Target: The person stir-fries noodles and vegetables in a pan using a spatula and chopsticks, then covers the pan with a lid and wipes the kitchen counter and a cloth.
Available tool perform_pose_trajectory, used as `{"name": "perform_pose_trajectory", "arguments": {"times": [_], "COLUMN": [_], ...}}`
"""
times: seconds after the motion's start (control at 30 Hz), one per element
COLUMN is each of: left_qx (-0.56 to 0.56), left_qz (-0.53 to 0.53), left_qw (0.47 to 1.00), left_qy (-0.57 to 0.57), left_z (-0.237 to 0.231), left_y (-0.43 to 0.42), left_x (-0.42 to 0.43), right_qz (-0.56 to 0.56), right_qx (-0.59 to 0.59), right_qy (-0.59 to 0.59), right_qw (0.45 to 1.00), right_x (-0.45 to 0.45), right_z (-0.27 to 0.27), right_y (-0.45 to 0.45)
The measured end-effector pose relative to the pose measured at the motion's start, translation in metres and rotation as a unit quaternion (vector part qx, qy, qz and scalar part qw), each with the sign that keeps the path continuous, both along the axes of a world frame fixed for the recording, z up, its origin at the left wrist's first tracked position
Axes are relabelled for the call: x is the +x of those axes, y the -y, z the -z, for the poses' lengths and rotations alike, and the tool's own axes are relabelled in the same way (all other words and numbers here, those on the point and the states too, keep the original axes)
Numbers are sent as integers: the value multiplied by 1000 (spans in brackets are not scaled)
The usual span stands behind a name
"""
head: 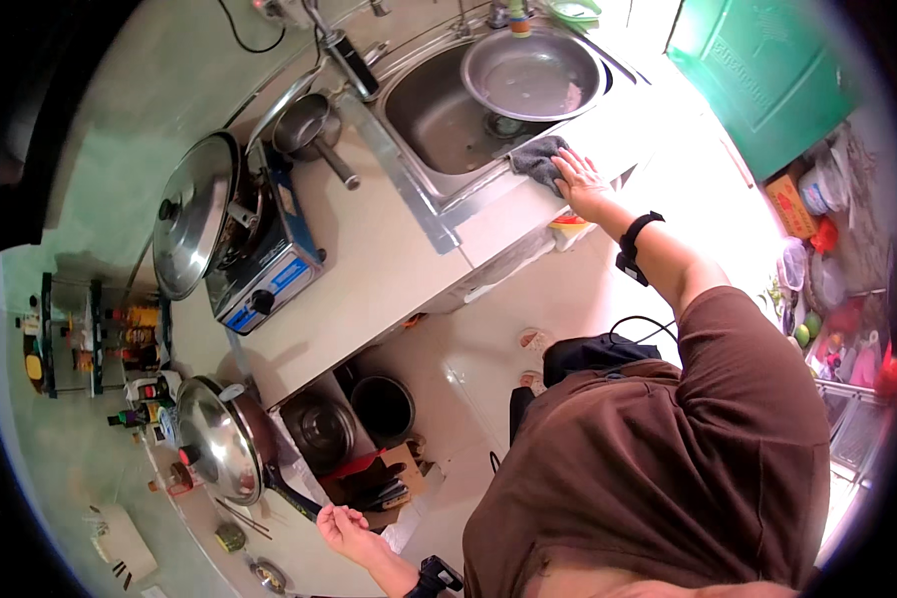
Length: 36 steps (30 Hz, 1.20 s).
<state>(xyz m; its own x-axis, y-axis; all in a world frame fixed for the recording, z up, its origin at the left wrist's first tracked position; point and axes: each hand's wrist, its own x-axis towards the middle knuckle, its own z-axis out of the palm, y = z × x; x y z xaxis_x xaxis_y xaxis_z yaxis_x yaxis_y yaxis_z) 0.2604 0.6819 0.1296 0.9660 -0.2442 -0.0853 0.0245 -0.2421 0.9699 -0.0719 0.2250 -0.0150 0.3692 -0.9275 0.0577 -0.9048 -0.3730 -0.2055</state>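
A dark grey cloth (540, 161) lies bunched on the counter at the front rim of the stainless-steel sink (437, 134). My right hand (583, 179) presses it down with the fingers stretched out over it. In the sink, a wide metal basin (531, 78) rests tilted over the right part. My left hand (347, 532), at the lower left, has curled fingers by the end of the black handle (291, 493) of a lidded frying pan (220, 441). Whether it grips the handle or only rests beside it cannot be told.
A portable gas stove (269, 291) on the counter (374, 247) bears a pan with a glass lid (198, 217). Beside it stands a small saucepan (306, 131), its handle sticking out. Pots (381, 407) and a cardboard box (400, 478) sit below. A green door (770, 82) is at upper right.
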Motion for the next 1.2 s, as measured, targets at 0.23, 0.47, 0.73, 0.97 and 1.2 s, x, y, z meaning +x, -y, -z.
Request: {"name": "perform_pose_trajectory", "arguments": {"times": [0.23, 0.47, 0.73, 0.97, 1.2], "left_qx": [14, 13, 22, 64, 42], "left_qz": [10, -20, 205, 368, 533], "left_qw": [1000, 999, 975, 922, 839], "left_qy": [-19, -25, -83, -104, -105], "left_z": [2, 2, 15, 12, 50], "left_y": [29, 100, 281, 382, 502], "left_x": [-34, -80, -169, -208, -210], "right_qz": [164, 269, 247, 89, 78], "right_qx": [12, -25, 45, 24, 185], "right_qy": [43, 28, 18, 39, 243], "right_qw": [985, 962, 968, 995, 949], "right_x": [-86, -191, -261, -209, -174], "right_z": [3, 17, 17, -7, -39], "right_y": [39, 119, 252, 311, 292]}}
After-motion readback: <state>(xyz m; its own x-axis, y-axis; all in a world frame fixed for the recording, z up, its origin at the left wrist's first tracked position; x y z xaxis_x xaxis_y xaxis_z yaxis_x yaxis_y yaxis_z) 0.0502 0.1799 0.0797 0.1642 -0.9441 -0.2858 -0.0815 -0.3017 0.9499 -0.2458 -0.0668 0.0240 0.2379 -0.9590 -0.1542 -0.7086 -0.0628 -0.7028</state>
